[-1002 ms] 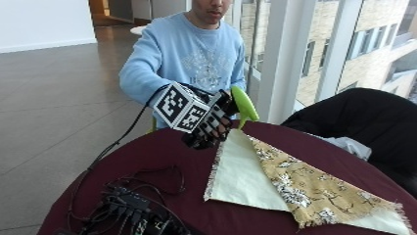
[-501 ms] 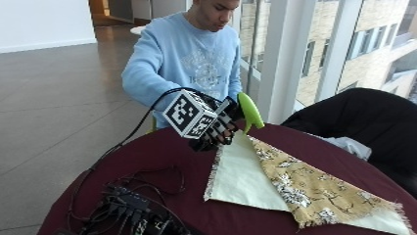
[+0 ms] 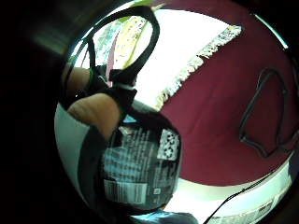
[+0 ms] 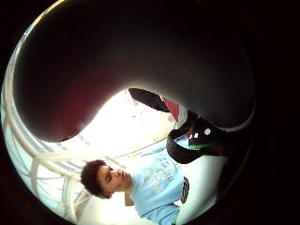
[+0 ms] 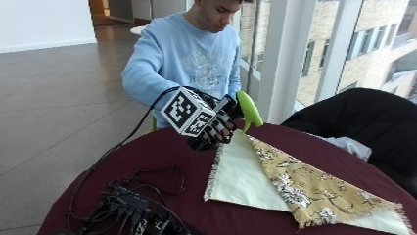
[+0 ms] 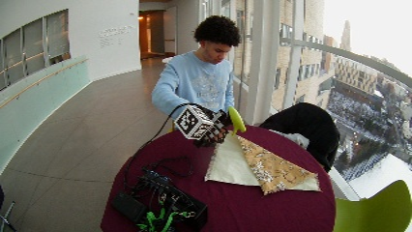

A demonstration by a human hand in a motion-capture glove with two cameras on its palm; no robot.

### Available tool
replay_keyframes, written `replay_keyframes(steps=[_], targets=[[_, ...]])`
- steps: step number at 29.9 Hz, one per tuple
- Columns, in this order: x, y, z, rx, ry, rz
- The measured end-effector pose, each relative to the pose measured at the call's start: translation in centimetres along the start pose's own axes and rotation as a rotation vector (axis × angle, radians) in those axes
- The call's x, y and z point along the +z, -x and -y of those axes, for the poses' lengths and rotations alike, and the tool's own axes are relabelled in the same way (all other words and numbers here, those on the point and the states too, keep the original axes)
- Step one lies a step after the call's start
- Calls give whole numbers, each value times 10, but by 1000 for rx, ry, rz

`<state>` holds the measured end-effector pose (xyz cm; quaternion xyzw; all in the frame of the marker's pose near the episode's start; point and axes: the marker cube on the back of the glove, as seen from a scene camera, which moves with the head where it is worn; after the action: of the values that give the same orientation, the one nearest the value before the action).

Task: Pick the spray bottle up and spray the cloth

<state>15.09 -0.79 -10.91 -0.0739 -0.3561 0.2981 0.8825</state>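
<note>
The round dark red table (image 5: pixel 196 205) sits by tall windows. My gloved right hand (image 5: pixel 212 129) has its fingers curled round the spray bottle (image 3: pixel 140 168) — in the last second it has stayed raised at the cloth's (image 5: pixel 261 181) near corner. I think spraying comes next — nothing looks wet yet.

Spray bottle (image 3: pixel 140 172) nozzle hidden behind hand (image 5: pixel 212 129); cloth (image 5: pixel 293 188) far corner cut off by edge.
</note>
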Motion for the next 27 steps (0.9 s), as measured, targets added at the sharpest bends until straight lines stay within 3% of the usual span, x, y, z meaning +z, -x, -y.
replay_keyframes(steps=[27], targets=[[-7,1,-10,-17,-14,1]])
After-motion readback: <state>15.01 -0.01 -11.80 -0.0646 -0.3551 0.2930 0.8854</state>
